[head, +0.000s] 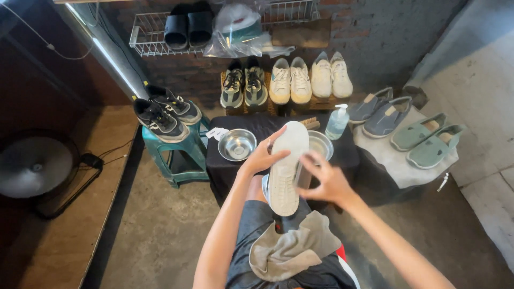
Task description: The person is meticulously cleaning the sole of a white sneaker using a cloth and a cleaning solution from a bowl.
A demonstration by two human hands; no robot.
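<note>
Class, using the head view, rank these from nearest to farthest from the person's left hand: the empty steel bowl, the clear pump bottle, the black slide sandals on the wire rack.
1. Empty steel bowl, just left of the left hand.
2. Clear pump bottle, to the right on the table.
3. Black slide sandals, up on the wire rack.

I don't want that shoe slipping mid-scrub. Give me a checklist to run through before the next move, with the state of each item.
1. Left hand grips the white shoe, sole up: ok.
2. Right hand on the shoe's side; whether it holds a brush: cannot tell.
3. Grey cloth lies on the lap under the shoe: ok.
4. Two metal bowls, left bowl, stand on the black table ahead: ok.
5. Water in the bowls: cannot tell.
6. Pump bottle upright on the table: ok.
</note>
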